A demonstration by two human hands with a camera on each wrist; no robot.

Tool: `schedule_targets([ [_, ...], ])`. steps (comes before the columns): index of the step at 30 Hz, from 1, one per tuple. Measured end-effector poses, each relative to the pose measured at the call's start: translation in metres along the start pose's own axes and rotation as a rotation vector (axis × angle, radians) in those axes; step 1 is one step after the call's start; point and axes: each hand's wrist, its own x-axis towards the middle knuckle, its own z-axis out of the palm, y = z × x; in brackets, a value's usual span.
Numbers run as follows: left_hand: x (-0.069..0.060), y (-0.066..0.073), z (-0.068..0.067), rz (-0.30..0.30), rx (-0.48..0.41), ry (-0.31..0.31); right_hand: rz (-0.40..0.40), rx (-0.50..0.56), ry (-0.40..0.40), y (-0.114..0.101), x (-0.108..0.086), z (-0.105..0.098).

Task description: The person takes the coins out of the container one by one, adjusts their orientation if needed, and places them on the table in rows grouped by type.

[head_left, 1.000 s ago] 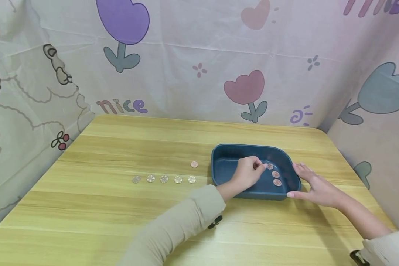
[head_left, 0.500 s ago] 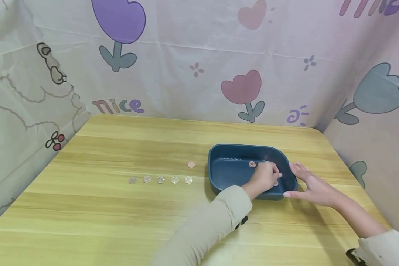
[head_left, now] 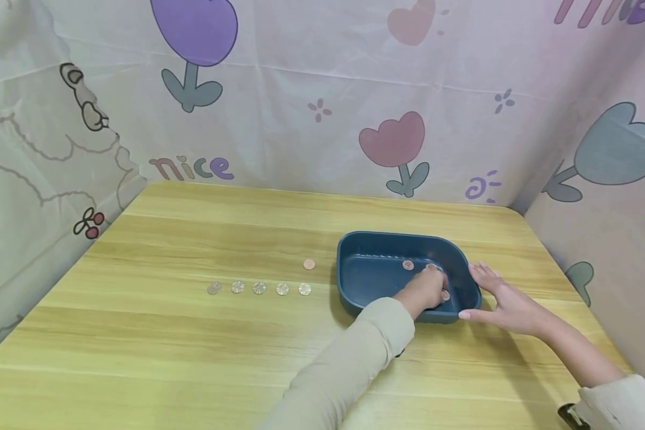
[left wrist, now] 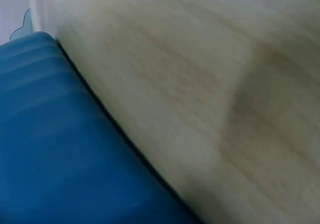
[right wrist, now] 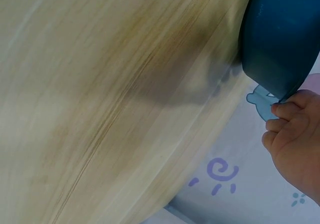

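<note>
My left hand [head_left: 426, 288] reaches down into a dark blue plastic bin [head_left: 373, 242] in the head view. Its fingers bend toward the floor of the bin among coppery coins; the fingertips and whatever lies under them are hidden. One coin [head_left: 408, 264] shows left of the hand, another coin [head_left: 445, 295] by its near side, and a third is partly covered behind the knuckles. At the bin's right end my right hand [head_left: 510, 303] rests against the wall, thumb spread from fairly straight fingers. The right wrist view shows fingers [right wrist: 287, 112] touching the bin [right wrist: 280, 39].
Several silvery coins [head_left: 260, 288] lie in a row on the wooden table [head_left: 193, 346], left of the bin. A single coppery coin [head_left: 309, 264] sits just behind that row's right end. Printed cloth [head_left: 279, 101] hangs along the back and sides.
My left hand has moved right and lower inside the bin, uncovering a coin on its left. The right hand stays at the bin's end. The view has shifted slightly.
</note>
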Motion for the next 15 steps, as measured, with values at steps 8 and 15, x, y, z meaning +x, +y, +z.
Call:
schedule_targets([
  [8,0.0011,0.0027,0.0029,-0.016,0.07,-0.003,-0.004,-0.021,0.003,-0.0004,0.0005,-0.0008],
  [15,-0.003,0.0004,0.0023,-0.045,0.045,0.046,0.005,-0.014,0.002,-0.0006,-0.0003,-0.0001],
])
